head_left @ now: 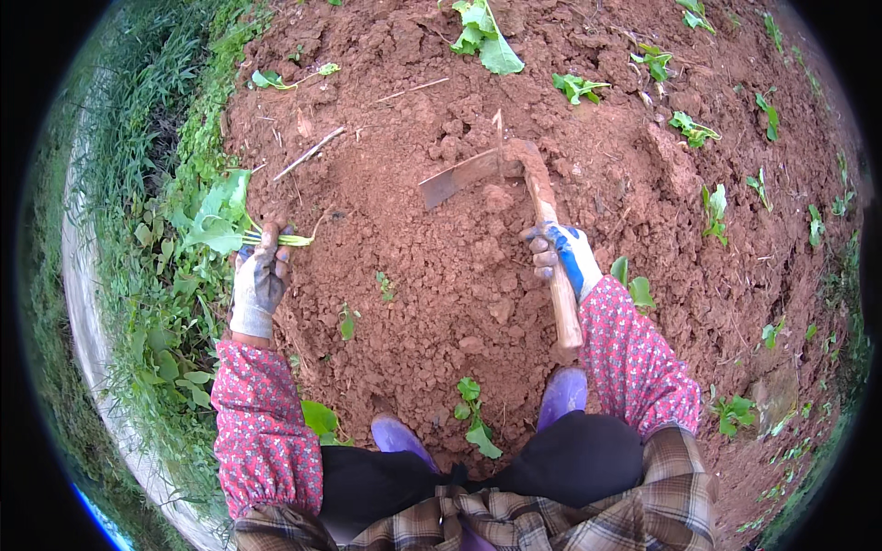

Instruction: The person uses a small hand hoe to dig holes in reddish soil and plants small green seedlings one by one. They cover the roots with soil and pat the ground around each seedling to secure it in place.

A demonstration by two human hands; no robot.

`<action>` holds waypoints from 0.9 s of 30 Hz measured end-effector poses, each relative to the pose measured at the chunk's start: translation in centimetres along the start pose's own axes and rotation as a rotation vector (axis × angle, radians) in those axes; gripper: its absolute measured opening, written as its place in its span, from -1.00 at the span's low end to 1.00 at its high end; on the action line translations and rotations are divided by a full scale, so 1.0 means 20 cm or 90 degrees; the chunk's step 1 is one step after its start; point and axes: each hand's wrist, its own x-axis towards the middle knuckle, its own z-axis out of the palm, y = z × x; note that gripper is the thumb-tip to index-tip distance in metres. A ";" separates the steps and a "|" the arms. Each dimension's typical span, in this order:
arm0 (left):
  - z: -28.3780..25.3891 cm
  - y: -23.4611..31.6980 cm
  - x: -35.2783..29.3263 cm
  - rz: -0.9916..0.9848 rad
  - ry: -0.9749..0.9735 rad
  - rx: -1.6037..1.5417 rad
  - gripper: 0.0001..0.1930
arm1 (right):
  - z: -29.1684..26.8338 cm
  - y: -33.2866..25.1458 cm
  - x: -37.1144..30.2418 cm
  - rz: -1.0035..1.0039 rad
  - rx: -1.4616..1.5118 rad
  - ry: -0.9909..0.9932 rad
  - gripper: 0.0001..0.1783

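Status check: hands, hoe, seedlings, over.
Left hand shut on seedling bunch. Right hand shut on hoe handle, blade on red soil. Nothing blocking.

- No packages, labels, signs or screens are in view, whether near the hands or farther off.

An outdoor vegetable plot: loose red soil (441,266) dotted with planted seedlings (695,129), bordered by grass (138,138).
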 end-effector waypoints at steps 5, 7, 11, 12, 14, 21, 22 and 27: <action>0.05 -0.05 -0.01 0.138 -0.046 0.053 -0.75 | 0.27 -0.28 -0.02 -0.255 -0.110 -0.114 -0.82; 0.04 -0.06 -0.01 0.111 -0.062 0.036 -0.74 | 0.38 -0.49 -0.19 -0.539 -0.231 -0.086 -0.67; 0.03 -0.07 0.04 0.107 -0.060 0.075 -0.73 | 0.65 -1.01 -0.50 -0.963 -0.330 -0.227 -0.54; 0.04 -0.08 0.06 0.109 -0.058 0.105 -0.74 | 0.71 -1.10 -0.53 -0.982 -0.404 -0.257 -0.50; 0.06 -0.08 0.09 0.109 -0.065 0.093 -0.75 | 0.83 -1.12 -0.42 -0.989 -0.300 -0.440 -0.59; 0.14 -0.10 0.06 0.115 -0.081 0.156 -0.64 | 0.31 -0.06 0.01 -0.075 -0.721 0.076 -0.65; 0.14 -0.10 0.05 0.141 -0.099 0.152 -0.63 | 0.27 -0.03 0.03 -0.019 -0.743 0.113 -0.66; 0.17 -0.11 0.05 0.125 -0.051 0.180 -0.64 | 0.42 -0.33 0.00 -0.107 -0.585 -0.125 -0.76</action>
